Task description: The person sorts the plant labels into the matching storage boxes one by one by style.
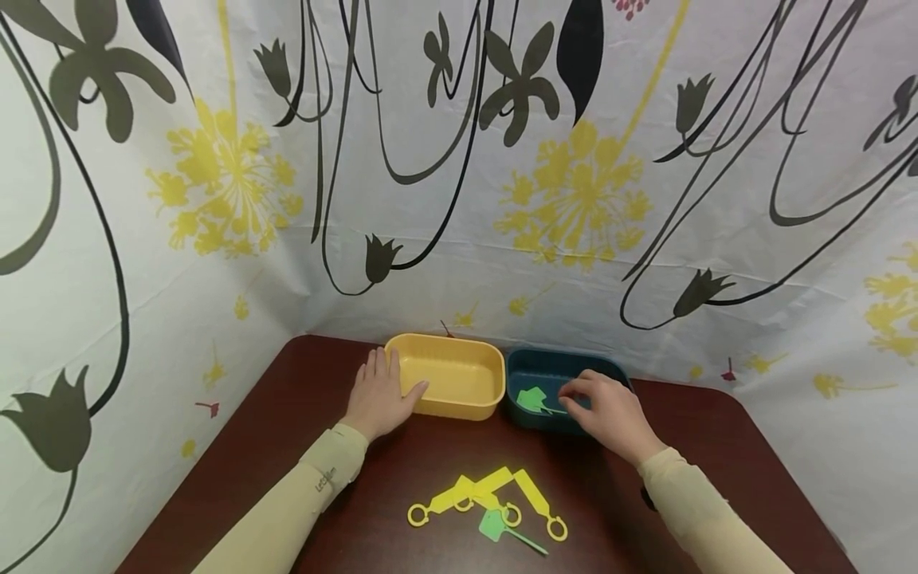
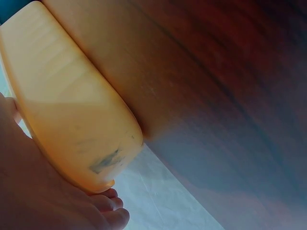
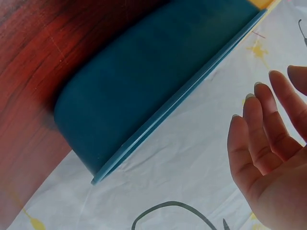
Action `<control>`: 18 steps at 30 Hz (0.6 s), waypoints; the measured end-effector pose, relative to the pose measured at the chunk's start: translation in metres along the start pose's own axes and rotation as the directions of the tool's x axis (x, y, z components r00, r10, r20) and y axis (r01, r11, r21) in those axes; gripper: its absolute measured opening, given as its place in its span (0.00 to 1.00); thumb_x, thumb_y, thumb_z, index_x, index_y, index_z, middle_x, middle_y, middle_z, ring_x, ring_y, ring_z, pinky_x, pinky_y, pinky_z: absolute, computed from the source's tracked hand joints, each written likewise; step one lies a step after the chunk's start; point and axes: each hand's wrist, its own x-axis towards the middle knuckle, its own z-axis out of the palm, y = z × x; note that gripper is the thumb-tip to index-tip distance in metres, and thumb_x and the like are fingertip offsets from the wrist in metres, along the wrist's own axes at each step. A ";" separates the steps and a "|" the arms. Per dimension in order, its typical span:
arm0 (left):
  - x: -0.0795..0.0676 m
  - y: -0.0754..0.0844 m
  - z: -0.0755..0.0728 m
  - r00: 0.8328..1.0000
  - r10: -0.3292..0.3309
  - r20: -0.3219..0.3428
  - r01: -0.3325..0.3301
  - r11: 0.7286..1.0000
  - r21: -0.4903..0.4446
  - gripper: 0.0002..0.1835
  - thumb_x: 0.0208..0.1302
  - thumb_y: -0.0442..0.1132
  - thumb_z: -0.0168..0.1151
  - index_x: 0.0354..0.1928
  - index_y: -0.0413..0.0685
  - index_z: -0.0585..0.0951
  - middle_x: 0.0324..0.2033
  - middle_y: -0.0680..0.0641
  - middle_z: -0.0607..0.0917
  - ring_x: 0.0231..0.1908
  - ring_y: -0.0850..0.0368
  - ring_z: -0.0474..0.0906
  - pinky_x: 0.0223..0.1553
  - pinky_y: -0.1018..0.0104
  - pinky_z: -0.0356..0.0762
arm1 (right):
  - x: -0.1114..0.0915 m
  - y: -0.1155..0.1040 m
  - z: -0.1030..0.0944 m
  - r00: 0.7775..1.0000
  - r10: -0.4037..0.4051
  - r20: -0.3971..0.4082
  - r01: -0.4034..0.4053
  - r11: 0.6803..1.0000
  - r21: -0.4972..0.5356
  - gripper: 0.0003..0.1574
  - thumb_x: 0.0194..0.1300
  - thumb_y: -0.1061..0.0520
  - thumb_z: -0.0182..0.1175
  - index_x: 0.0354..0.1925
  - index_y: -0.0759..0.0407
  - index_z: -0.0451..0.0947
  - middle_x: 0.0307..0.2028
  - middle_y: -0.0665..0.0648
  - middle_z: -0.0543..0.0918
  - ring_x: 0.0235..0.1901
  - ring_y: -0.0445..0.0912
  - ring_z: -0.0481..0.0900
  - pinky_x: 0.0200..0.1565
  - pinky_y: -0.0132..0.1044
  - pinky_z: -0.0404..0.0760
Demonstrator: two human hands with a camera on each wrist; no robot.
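My left hand [image 1: 380, 396] rests on the left end of a yellow plastic bin [image 1: 453, 410], fingers straight over the rim and thumb along its near side. Dark scuffs mark the bin's outer wall in the left wrist view. Over the dark blue bin [image 1: 536, 419] hovers my right hand [image 1: 610, 410], its fingers loosely bent. Nothing shows between those fingers in the right wrist view. Green plastic arrow-shaped tags [image 1: 531, 399] with thin stems lie inside the blue bin, just left of my right fingertips; the hand hides part of that bin.
Several yellow tags with ring ends [image 1: 532, 493] lie overlapping on the dark red-brown table [image 1: 387, 526], nearer me than the bins. A green tag [image 1: 493, 525] with a thin stem lies beside them. A flower-patterned white cloth [image 1: 445, 199] hangs behind the table.
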 end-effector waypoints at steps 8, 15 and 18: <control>-0.002 0.000 0.003 1.000 0.000 -0.009 0.000 1.000 -0.008 0.54 0.69 0.73 0.43 0.77 0.32 0.53 0.74 0.27 0.54 0.74 0.32 0.48 0.71 0.40 0.49 | -0.013 -0.011 0.003 0.999 -0.037 -0.019 0.036 0.999 -0.040 0.03 0.64 0.48 0.70 0.38 0.40 0.88 0.34 0.36 0.75 0.31 0.36 0.75 0.31 0.36 0.77; -0.001 0.001 0.003 1.000 0.005 -0.016 -0.005 1.000 -0.003 0.54 0.69 0.73 0.46 0.77 0.31 0.53 0.74 0.26 0.54 0.74 0.31 0.48 0.71 0.39 0.49 | -0.026 -0.024 0.007 0.997 -0.076 0.006 0.076 0.994 -0.073 0.03 0.61 0.49 0.72 0.36 0.40 0.87 0.33 0.36 0.75 0.30 0.36 0.72 0.29 0.32 0.74; -0.001 0.001 0.001 1.000 0.002 -0.016 -0.002 1.000 -0.001 0.54 0.69 0.73 0.45 0.77 0.31 0.53 0.74 0.26 0.54 0.74 0.31 0.48 0.71 0.39 0.49 | -0.029 -0.030 0.008 0.995 -0.096 0.007 0.096 0.992 -0.085 0.05 0.60 0.49 0.73 0.34 0.37 0.86 0.32 0.35 0.73 0.30 0.34 0.69 0.28 0.31 0.74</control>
